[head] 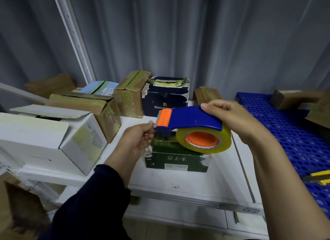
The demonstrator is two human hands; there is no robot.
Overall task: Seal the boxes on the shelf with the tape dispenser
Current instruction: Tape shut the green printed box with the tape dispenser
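My right hand (pixel 237 121) grips the blue handle of the tape dispenser (pixel 192 120), held in the air above a small dark green box (pixel 175 159) on the white shelf (pixel 178 182). The dispenser has an orange front flap and a yellowish clear tape roll with an orange core hanging below it. My left hand (pixel 138 139) pinches at the dispenser's front end, by the cutter, where the tape end sits. The green box lies partly hidden under the dispenser and my left hand.
A large white box (pixel 44 141) with a raised flap stands at the left. Brown cardboard boxes (pixel 130 95) and a navy box (pixel 166 100) line the back. A blue perforated shelf (pixel 294 132) with cardboard pieces and a yellow utility knife (pixel 319 177) lies at the right.
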